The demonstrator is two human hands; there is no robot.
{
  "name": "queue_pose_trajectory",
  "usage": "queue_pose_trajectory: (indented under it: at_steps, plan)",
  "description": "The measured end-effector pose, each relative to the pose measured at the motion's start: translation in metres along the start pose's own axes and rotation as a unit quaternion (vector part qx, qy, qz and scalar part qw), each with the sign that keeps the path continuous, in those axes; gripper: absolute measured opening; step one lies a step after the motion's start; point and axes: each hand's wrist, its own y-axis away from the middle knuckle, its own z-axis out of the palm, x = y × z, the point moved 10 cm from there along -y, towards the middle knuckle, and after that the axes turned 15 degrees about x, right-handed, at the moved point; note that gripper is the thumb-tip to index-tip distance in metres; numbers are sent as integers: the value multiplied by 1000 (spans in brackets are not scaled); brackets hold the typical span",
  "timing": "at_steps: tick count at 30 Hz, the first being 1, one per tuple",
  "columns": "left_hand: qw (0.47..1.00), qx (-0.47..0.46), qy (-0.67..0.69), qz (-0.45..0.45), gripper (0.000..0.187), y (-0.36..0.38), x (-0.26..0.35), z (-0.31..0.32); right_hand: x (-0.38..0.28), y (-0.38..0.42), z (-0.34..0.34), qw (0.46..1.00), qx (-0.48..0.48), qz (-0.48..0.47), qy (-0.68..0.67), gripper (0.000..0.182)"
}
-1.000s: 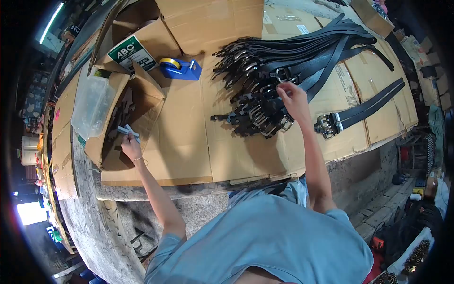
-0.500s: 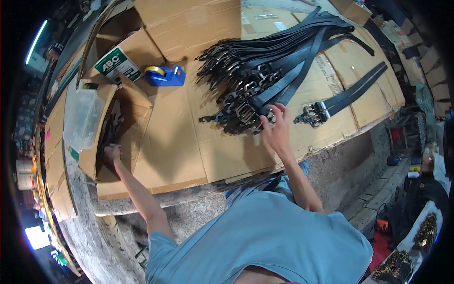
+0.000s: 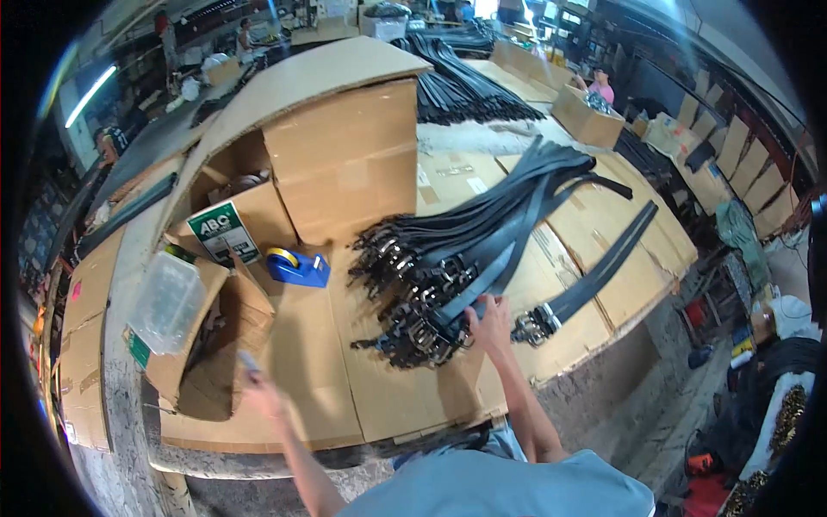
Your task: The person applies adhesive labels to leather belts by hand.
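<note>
While the right hand (image 3: 489, 320) rests on the near end of the pile of black belts (image 3: 465, 258), its fingers are curled around one buckle end, so it holds a belt there. The pile lies spread on the cardboard-covered worktop (image 3: 345, 388), with two separate belts (image 3: 586, 284) just beside it on the right. The left hand (image 3: 258, 392) is blurred; it seems to pinch a small pale piece (image 3: 248, 362) near the open cardboard box (image 3: 215, 345), but I cannot tell the grip exactly. The buckles are tangled close together, so I think pulling one belt may drag its neighbours and disorder the pile. The blue tape dispenser (image 3: 295, 265) stands apart, behind.
</note>
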Motion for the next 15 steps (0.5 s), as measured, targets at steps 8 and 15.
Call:
queue_pose_trajectory:
  at_steps: [8, 15]
  plan:
    - [966, -191, 125, 119, 14, 179, 68, 56, -111, -80, 103, 989, -51, -137, -15, 39]
    - [957, -234, 127, 114, 22, 178, 71, 59, -96, -69, 115, 993, -98, -68, -19, 38]
